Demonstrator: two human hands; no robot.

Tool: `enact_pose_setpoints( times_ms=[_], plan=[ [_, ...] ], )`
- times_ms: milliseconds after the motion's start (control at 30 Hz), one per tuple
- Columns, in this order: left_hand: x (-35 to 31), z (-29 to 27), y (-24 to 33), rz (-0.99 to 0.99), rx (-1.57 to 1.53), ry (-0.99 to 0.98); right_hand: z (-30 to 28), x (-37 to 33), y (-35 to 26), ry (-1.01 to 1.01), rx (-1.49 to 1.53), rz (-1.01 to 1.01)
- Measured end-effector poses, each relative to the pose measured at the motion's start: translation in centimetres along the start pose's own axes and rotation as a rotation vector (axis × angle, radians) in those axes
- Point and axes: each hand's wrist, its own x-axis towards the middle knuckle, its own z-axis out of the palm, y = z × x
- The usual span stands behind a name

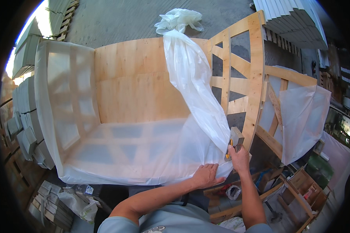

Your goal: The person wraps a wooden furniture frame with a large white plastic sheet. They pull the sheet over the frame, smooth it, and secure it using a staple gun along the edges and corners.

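Translucent white plastic sheeting [132,143] covers the near side and left end of a big wooden frame [256,58]. A gathered length of this sheeting runs back over the plywood panel [136,77] to a crumpled bundle at the far side. My left hand [207,176] lies on the sheeting at the near edge, fingers stretched out and thumb apart. At the near right corner, my right hand [240,157] is closed round a small yellow-and-black hand tool [229,149], its exact kind unclear. The tool is beside the sheeting and a wooden block [237,136].
Another wooden frame [270,136] with plastic sheeting stands at right. Stacked pale panels [291,23] are at the far right, and grey stacks [29,101] line the left. Near my right arm is a wooden crate [305,190] with loose items. Strapped blocks [50,204] lie near left.
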Motion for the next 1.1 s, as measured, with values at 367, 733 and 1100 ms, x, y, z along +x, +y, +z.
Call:
enact_pose_setpoints(
  times_ms=[367,733,1100],
  plan=[
    [2.5,5.8,3.1,-0.055,0.290,0.291,-2.6,0.1,-3.4,-0.182,0.049,-0.272],
    [4.6,7.7,1.3,-0.123,0.184,0.284,-2.5,-2.3,-2.9,-0.135,0.092,-0.397],
    [0.2,8.6,2.7,-0.067,0.235,0.218,-1.5,-10.5,1.4,0.188,0.557,-0.440]
  ],
)
